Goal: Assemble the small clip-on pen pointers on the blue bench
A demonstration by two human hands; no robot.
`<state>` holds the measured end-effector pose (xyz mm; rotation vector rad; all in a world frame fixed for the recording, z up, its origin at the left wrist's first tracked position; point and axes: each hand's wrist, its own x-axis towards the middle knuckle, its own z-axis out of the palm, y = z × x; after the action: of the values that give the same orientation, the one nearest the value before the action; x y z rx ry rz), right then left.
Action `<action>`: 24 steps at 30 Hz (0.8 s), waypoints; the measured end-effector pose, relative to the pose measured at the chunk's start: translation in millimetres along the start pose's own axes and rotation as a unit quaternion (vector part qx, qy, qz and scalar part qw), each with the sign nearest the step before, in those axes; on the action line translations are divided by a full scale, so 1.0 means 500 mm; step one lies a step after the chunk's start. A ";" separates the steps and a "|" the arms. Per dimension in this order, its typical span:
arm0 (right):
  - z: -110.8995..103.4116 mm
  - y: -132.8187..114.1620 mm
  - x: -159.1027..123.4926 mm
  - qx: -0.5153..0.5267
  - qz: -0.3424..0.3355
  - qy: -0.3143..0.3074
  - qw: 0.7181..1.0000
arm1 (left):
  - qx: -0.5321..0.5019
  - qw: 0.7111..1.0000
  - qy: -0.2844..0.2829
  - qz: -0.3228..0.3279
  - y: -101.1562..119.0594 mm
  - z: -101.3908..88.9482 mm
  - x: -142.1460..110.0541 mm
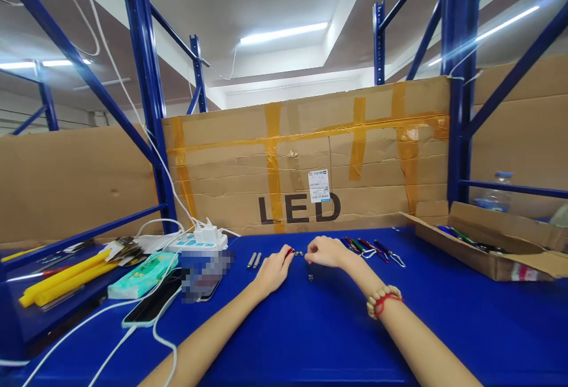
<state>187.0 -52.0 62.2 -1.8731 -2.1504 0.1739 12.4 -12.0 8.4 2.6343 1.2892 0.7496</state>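
My left hand (273,271) rests low over the blue tabletop, its fingers drawn together. A small red bit shows at its fingertips; what it belongs to is hidden. Small shiny metal pieces (299,253) lie between my two hands. My right hand (327,252) is curled with thumb and fingertips pinched, and anything in the pinch is too small to make out. Just below it stands another small metal piece (310,277). Left of my left hand, two short silver cylinders (254,260) lie side by side. Several coloured pen-like sticks with carabiner clips (377,250) lie beyond my right wrist.
An open cardboard box (483,263) with dark pen-like items stands at the right. To the left are a power strip (199,242), a phone (153,302), a green tissue pack (142,276), white cables and yellow rods (71,277). A cardboard wall (231,168) closes the back.
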 end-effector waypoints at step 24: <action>0.117 0.040 0.068 0.063 -0.102 -0.022 0.993 | -0.012 0.996 -0.083 -0.019 -0.019 0.002 0.021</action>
<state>185.1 -10.0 5.6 -1.5836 -2.2858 0.3037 11.4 2.2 8.5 2.5836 1.2723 0.5254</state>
